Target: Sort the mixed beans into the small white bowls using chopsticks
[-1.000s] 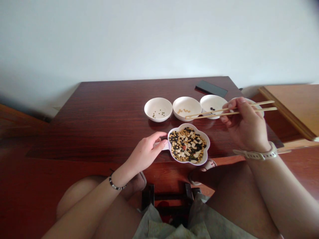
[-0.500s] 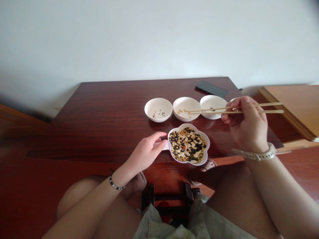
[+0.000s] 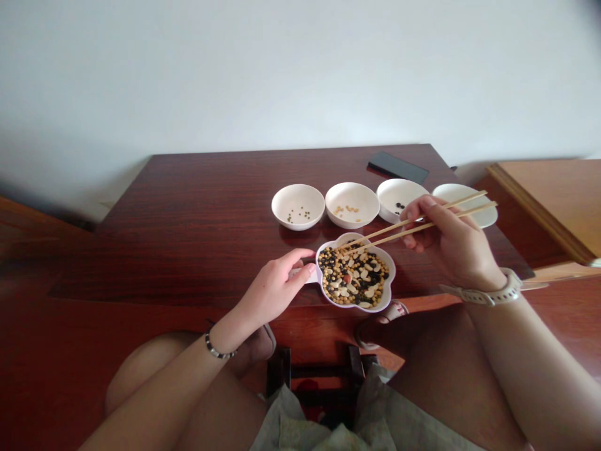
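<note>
two chopsticks [image 3: 413,224], pale wood, tips over flower-shaped bean bowl [image 3: 387,289]

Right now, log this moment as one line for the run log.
left hand: steadying flower-shaped bowl of mixed beans | right hand: holding chopsticks, tips at its far rim | behind: four small white bowls

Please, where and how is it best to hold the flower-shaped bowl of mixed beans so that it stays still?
Probably at the short handle on its left side, coming from the left. The flower-shaped bowl has a lobed, rounded wall, harder to pinch, while the left hand already rests on that handle, away from the chopsticks entering from the right.
</note>
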Demonstrator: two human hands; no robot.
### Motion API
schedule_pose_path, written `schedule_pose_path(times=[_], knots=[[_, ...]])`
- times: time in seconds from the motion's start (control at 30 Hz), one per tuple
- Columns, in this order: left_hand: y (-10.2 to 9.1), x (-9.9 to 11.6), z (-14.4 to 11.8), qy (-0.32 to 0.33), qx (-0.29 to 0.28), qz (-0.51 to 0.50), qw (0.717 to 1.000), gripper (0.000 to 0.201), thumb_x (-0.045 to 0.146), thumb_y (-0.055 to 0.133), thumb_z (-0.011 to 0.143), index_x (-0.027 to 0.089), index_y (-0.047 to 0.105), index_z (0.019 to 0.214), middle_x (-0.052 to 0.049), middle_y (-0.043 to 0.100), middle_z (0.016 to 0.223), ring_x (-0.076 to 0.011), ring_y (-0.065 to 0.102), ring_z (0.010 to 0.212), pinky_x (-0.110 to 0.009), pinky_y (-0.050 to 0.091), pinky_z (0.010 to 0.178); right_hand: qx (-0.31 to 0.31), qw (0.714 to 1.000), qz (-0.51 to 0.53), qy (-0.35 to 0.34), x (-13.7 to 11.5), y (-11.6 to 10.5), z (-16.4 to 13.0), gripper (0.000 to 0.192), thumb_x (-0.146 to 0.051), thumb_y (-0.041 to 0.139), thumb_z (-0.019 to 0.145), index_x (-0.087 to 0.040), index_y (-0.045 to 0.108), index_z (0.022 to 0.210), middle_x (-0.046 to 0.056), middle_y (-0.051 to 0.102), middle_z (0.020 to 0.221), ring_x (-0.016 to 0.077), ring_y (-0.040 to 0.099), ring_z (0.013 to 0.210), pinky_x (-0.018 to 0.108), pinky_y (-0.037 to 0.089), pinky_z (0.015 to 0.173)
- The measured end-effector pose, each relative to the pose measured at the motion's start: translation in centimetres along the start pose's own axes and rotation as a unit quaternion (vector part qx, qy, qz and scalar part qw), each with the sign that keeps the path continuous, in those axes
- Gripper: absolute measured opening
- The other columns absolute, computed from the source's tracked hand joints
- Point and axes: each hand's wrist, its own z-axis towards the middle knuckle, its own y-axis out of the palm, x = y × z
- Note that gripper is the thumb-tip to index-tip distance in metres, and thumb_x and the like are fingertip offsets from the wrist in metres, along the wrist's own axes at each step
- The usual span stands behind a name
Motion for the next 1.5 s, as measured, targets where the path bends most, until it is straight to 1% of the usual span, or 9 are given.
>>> schedule_pose_path(times=[0.1,0.27,0.6,0.77,0.9,1.07,1.2,1.4,1.5], knots=[[-0.01,0.06,0.04,0.0,-0.001,0.001,1.0,0.038,0.041,0.055,0.109,0.02,0.069,0.137,-0.005,0.078,0.104,-0.0214,0.073,0.095,-0.033,0.054,0.086,-0.015,1.0,-0.026,0.01,-0.06,0.08,-0.08,0.034,-0.05,0.068,0.101,-0.019,0.069,0.085,0.002,0.06,0.074,0.0117,0.061,0.057,0.02,0.048,0.046],[-0.08,0.2,0.08,0.0,0.0,0.007,1.0,0.039,0.042,0.055,0.108,0.02,0.069,0.137,-0.006,0.078,0.104,-0.0221,0.074,0.095,-0.033,0.054,0.085,-0.025,0.998,-0.052,0.0,0.08,0.06,-0.07,0.036,-0.051,0.067,0.102,-0.019,0.068,0.085,0.003,0.06,0.074,0.0119,0.062,0.06,0.021,0.051,0.05],[-0.1,0.43,0.08,0.002,0.001,0.004,1.0,0.04,0.044,0.054,0.108,0.02,0.069,0.137,-0.007,0.079,0.104,-0.0225,0.074,0.094,-0.034,0.055,0.085,-0.034,0.999,-0.027,0.015,-0.15,0.75,-0.32,0.037,-0.052,0.068,0.101,-0.02,0.069,0.083,0.003,0.062,0.067,0.0131,0.059,0.057,0.022,0.048,0.049],[-0.07,0.4,0.08,0.005,0.004,0.009,1.0,0.041,0.044,0.054,0.108,0.02,0.069,0.137,-0.007,0.079,0.104,-0.0224,0.074,0.093,-0.034,0.056,0.084,-0.04,0.999,-0.031,0.01,0.09,0.47,-0.2,0.038,-0.054,0.068,0.1,-0.02,0.069,0.084,0.003,0.063,0.067,0.0134,0.06,0.058,0.022,0.05,0.05],[-0.06,0.34,0.05,0.005,0.006,0.012,1.0,0.04,0.043,0.054,0.108,0.02,0.07,0.137,-0.007,0.079,0.103,-0.0223,0.074,0.093,-0.033,0.056,0.085,-0.03,0.999,-0.04,0.0,0.21,0.12,-0.06,0.037,-0.053,0.068,0.101,-0.02,0.069,0.084,0.003,0.062,0.071,0.0126,0.062,0.06,0.021,0.052,0.051],[-0.13,0.44,0.05,0.003,0.0,0.013,1.0,0.04,0.042,0.053,0.108,0.02,0.07,0.137,-0.007,0.079,0.104,-0.0226,0.074,0.094,-0.034,0.055,0.085,-0.032,0.999,-0.038,0.006,0.27,-0.14,0.07,0.036,-0.051,0.068,0.101,-0.019,0.069,0.085,0.002,0.061,0.072,0.0114,0.062,0.057,0.02,0.049,0.046],[-0.09,0.52,0.09,-0.001,0.001,0.012,1.0,0.04,0.043,0.054,0.108,0.021,0.069,0.137,-0.006,0.079,0.105,-0.0224,0.074,0.096,-0.034,0.054,0.086,-0.041,0.998,-0.041,0.019,0.31,-0.08,0.09,0.036,-0.05,0.067,0.102,-0.019,0.069,0.085,0.003,0.063,0.068,0.012,0.062,0.057,0.021,0.051,0.05],[-0.07,0.5,0.1,-0.001,0.0,0.011,1.0,0.041,0.044,0.053,0.108,0.02,0.069,0.138,-0.007,0.079,0.106,-0.0231,0.074,0.096,-0.035,0.055,0.086,-0.043,0.998,-0.039,0.012,0.15,0.28,-0.06,0.036,-0.051,0.067,0.102,-0.02,0.07,0.085,0.004,0.064,0.066,0.013,0.06,0.056,0.023,0.05,0.05],[-0.06,0.46,0.08,0.001,0.002,0.01,1.0,0.041,0.044,0.053,0.108,0.021,0.069,0.137,-0.007,0.079,0.105,-0.0229,0.074,0.096,-0.034,0.056,0.087,-0.033,0.999,-0.043,0.005,0.15,0.26,-0.11,0.036,-0.052,0.067,0.102,-0.02,0.07,0.084,0.003,0.063,0.067,0.0125,0.061,0.057,0.022,0.051,0.051]])
